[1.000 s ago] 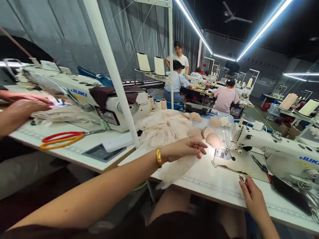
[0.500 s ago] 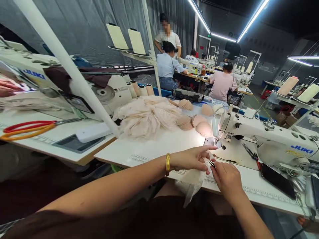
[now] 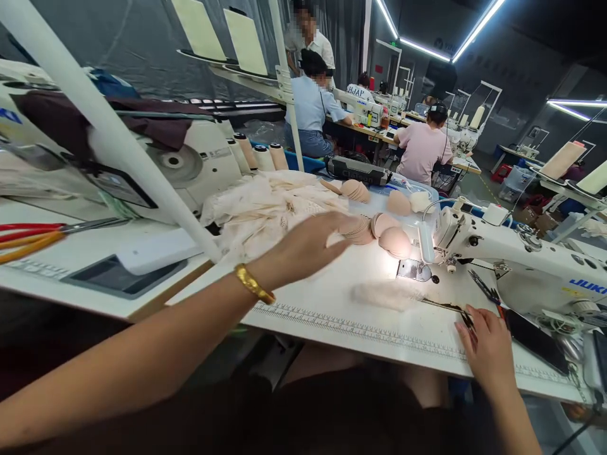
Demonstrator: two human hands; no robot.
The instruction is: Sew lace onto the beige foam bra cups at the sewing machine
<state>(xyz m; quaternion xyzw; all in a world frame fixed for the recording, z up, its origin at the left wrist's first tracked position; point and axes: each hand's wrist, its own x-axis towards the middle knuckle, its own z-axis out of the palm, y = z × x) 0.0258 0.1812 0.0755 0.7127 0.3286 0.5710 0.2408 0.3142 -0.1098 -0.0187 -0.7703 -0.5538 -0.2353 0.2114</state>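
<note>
left hand (image 3: pixel 303 246): open, thumb parted from the fingers, nothing seen in its grip. it lies across the near side of the fabric heap (image 3: pixel 265 202) in view, fingertips just beside the stacked beige cups (image 3: pixel 396 242); contact with either cannot be told. right hand (image 3: pixel 488 344): thumb and fingers closed on a small dark tool (image 3: pixel 467 320), probably thread snips, low over the table (image 3: pixel 322 287) and near the dark phone (image 3: pixel 535 341).

change over the last half second: the hands were together near the table's front edge, tool tip close to a sheer pale piece hanging from the left hand. now they are well apart, left over by the heap, right off toward the phone.

a sheer pale piece (image 3: pixel 384 296) shows as a blur on or just above the table, in front of the needle plate (image 3: pixel 413 270) of the sewing machine (image 3: pixel 526 265). likely the same piece, let go; whether it has settled cannot be told.

reading (judgement): the two-handed work on that piece looks broken off or finished. left hand appears freed of it; the tool has not been put down.
</note>
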